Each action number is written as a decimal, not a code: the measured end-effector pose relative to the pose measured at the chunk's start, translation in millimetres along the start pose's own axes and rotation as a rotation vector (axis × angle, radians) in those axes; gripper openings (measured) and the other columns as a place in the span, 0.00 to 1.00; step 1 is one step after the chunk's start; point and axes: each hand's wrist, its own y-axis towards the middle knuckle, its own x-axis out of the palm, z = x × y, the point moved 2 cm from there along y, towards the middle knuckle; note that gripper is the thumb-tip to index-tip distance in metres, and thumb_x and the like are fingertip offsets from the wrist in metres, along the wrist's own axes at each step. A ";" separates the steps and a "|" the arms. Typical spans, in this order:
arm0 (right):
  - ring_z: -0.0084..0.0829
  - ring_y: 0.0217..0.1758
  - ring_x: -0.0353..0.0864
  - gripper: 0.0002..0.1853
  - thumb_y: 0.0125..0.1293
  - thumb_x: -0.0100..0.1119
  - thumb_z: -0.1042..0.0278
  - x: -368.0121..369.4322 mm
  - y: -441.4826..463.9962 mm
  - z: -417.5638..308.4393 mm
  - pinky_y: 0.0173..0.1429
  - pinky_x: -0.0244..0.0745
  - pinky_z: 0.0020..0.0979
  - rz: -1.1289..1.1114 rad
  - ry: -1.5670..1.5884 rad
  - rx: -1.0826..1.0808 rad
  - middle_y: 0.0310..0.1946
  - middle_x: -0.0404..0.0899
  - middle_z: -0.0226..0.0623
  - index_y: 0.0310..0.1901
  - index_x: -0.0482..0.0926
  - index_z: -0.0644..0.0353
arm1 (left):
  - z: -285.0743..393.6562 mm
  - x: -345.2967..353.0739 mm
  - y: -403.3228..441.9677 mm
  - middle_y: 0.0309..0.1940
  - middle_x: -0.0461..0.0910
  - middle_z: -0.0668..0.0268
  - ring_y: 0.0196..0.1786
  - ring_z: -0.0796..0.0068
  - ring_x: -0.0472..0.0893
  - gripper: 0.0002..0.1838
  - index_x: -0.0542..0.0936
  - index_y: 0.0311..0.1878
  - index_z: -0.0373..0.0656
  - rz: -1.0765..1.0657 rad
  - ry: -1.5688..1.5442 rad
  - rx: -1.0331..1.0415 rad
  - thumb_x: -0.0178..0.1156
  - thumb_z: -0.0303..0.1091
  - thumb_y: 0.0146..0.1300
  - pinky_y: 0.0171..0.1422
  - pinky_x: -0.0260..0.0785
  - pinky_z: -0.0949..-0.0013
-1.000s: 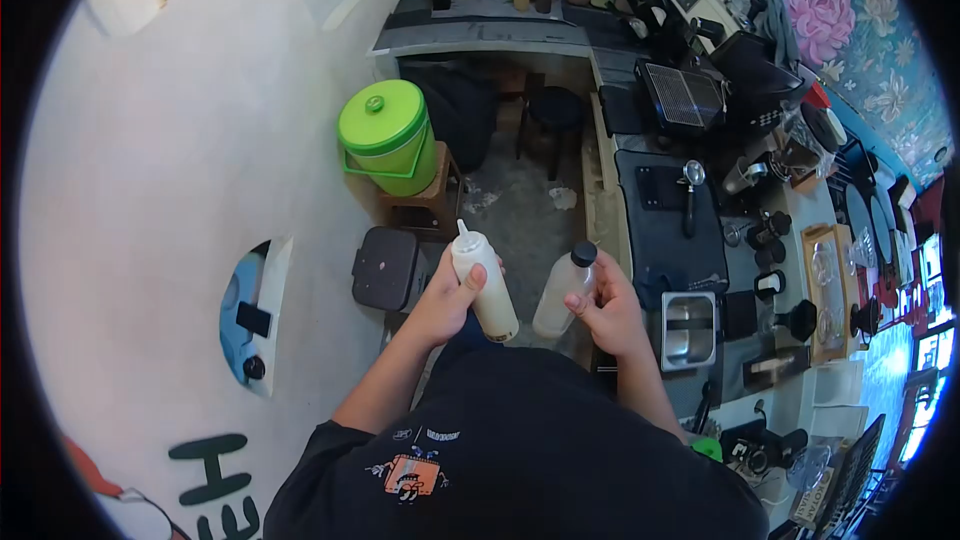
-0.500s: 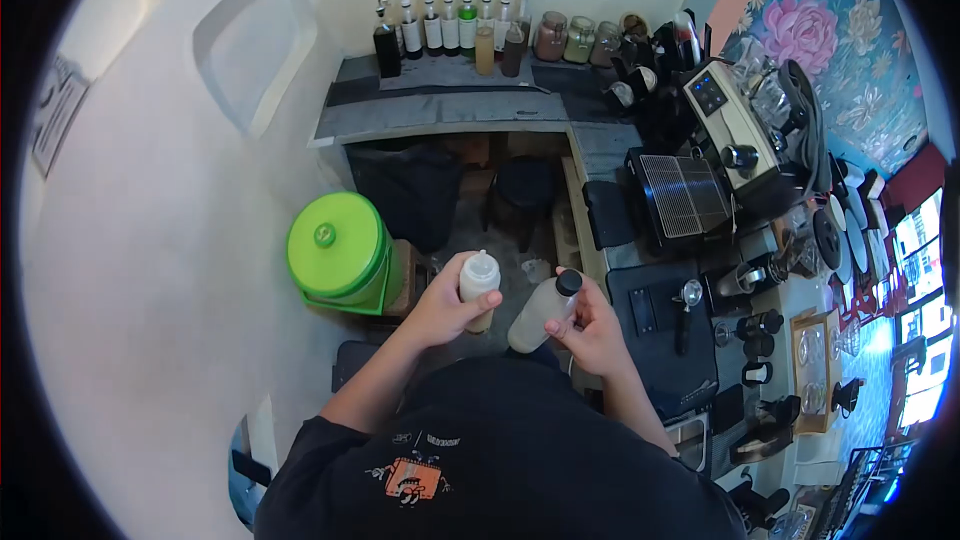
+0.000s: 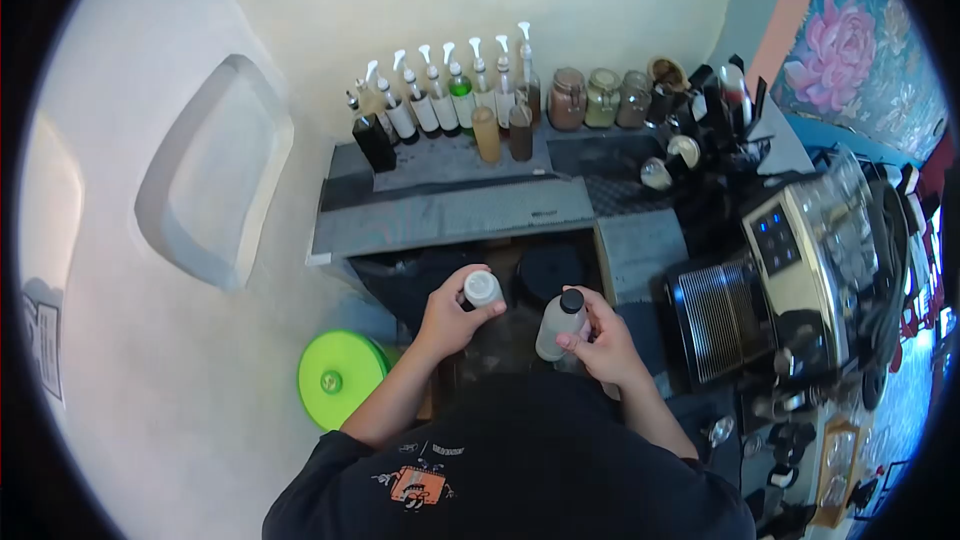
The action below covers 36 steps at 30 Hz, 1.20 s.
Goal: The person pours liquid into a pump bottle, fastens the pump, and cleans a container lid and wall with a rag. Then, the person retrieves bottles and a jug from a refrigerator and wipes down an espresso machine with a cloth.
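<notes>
My left hand [image 3: 458,315] is wrapped round a white squeeze bottle [image 3: 482,289], whose top faces the camera. To the right, my right hand [image 3: 603,342] grips a translucent bottle with a black cap [image 3: 563,325] by its side; it leans slightly. The two bottles are apart, both in front of the black shirt. Beyond them on the counter [image 3: 450,215] stand several pump bottles [image 3: 424,105], a tan bottle [image 3: 486,135] and a dark brown bottle [image 3: 521,133].
A lidded green bucket [image 3: 342,380] stands low at the left. Glass jars [image 3: 567,100] line the back counter. At the right are an espresso machine [image 3: 795,270] and its slatted drip tray [image 3: 722,320]. A dark stool [image 3: 550,270] is under the counter.
The view has moved forward toward the back counter, with the bucket now lower in the frame. Both hands still hold their bottles, and the white one has tipped from slanted to end-on.
</notes>
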 end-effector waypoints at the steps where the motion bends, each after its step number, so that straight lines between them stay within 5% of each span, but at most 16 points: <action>1: 0.27 0.73 0.80 0.42 0.71 0.83 0.72 -8.8 24.9 -3.9 0.79 0.72 0.35 -0.008 0.001 -0.005 0.68 0.83 0.34 0.83 0.70 0.60 | 1.6 -6.0 21.9 0.66 0.86 0.63 0.70 0.72 0.85 0.36 0.79 0.76 0.40 0.049 0.002 -0.002 0.84 0.30 0.67 0.79 0.76 0.63; 4: 0.25 0.70 0.80 0.41 0.72 0.83 0.72 -22.2 87.8 -13.2 0.77 0.74 0.33 -0.071 -0.054 0.017 0.67 0.83 0.33 0.82 0.71 0.61 | -7.4 -37.5 81.3 0.66 0.85 0.64 0.69 0.72 0.84 0.34 0.78 0.77 0.40 0.187 0.038 0.000 0.81 0.27 0.70 0.76 0.77 0.63; 6: 0.19 0.40 0.73 0.39 0.67 0.85 0.66 -24.8 122.4 -21.1 0.52 0.77 0.28 -0.032 -0.163 -0.077 0.48 0.85 0.27 0.78 0.78 0.54 | -6.7 -59.7 115.3 0.65 0.85 0.63 0.68 0.72 0.85 0.34 0.77 0.77 0.38 0.286 -0.012 -0.024 0.80 0.27 0.70 0.75 0.77 0.64; 10: 0.19 0.36 0.69 0.40 0.67 0.84 0.65 -27.5 174.6 -9.7 0.49 0.76 0.28 -0.059 -0.095 -0.058 0.44 0.83 0.26 0.79 0.78 0.54 | -42.4 -112.8 189.8 0.66 0.86 0.57 0.67 0.68 0.86 0.36 0.75 0.79 0.30 0.409 -0.099 0.022 0.79 0.29 0.73 0.76 0.79 0.62; 18: 0.20 0.36 0.70 0.39 0.70 0.82 0.66 12.7 268.2 -35.9 0.47 0.74 0.26 -0.080 -0.260 -0.071 0.38 0.77 0.23 0.81 0.77 0.52 | -104.8 -204.7 327.1 0.63 0.90 0.58 0.64 0.68 0.89 0.35 0.79 0.77 0.36 0.605 0.054 0.048 0.82 0.34 0.70 0.72 0.80 0.61; 24: 0.19 0.37 0.70 0.39 0.70 0.83 0.66 49.3 337.0 -14.5 0.47 0.74 0.26 -0.150 -0.216 -0.002 0.43 0.79 0.25 0.81 0.77 0.52 | -153.8 -248.9 387.9 0.68 0.89 0.51 0.69 0.52 0.89 0.38 0.81 0.77 0.41 0.663 0.282 -0.065 0.83 0.41 0.66 0.76 0.79 0.53; 27: 0.17 0.44 0.72 0.41 0.72 0.81 0.71 66.5 360.3 -14.5 0.54 0.75 0.25 -0.219 -0.234 0.060 0.51 0.81 0.21 0.83 0.72 0.55 | -167.8 -255.4 393.8 0.71 0.87 0.46 0.72 0.48 0.87 0.42 0.76 0.81 0.39 0.591 0.305 -0.148 0.82 0.41 0.68 0.78 0.78 0.51; 32: 0.17 0.42 0.72 0.40 0.71 0.81 0.71 96.8 397.9 -9.9 0.53 0.75 0.25 -0.259 -0.230 0.041 0.51 0.81 0.22 0.83 0.73 0.54 | -197.2 -247.4 367.4 0.86 0.71 0.46 0.88 0.50 0.71 0.51 0.60 0.91 0.41 0.545 0.350 -0.150 0.72 0.23 0.66 0.91 0.63 0.54; 34: 0.17 0.42 0.72 0.40 0.71 0.81 0.71 110.4 412.2 -8.7 0.53 0.75 0.25 -0.272 -0.235 0.031 0.51 0.80 0.23 0.83 0.74 0.53 | -186.7 -231.8 325.2 0.88 0.66 0.51 0.92 0.52 0.65 0.51 0.63 0.90 0.42 0.296 0.071 -0.141 0.67 0.17 0.61 0.94 0.58 0.52; 36: 0.18 0.42 0.74 0.40 0.71 0.81 0.71 125.9 426.3 -8.4 0.53 0.77 0.26 -0.316 -0.270 0.040 0.54 0.82 0.27 0.83 0.74 0.53 | -165.4 -222.7 290.9 0.83 0.73 0.55 0.88 0.57 0.71 0.48 0.68 0.87 0.42 -0.107 -0.144 -0.088 0.73 0.19 0.62 0.92 0.60 0.51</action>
